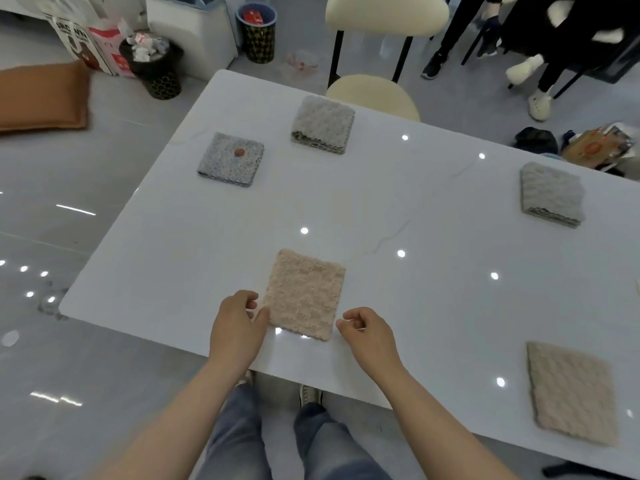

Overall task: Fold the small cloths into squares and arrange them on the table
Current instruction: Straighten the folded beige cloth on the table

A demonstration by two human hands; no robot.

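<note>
A pink fluffy cloth (304, 292), folded into a square, lies flat near the table's front edge. My left hand (237, 325) sits at its left side, thumb touching the near-left edge, fingers loosely curled and holding nothing. My right hand (367, 336) hovers just right of the near-right corner, fingers loosely curled, apart from the cloth. Other folded squares lie spread out: a blue-grey patterned cloth (231, 159) with a small reddish spot, a grey cloth (323, 124) at the far edge, another grey cloth (550, 194) at right, and a beige cloth (571, 391) at near right.
The white table (415, 209) has a rounded left corner. A cream chair (377, 91) stands at its far side. Bins and bags (152, 64) sit on the floor at far left. A person's legs (540, 64) are at upper right.
</note>
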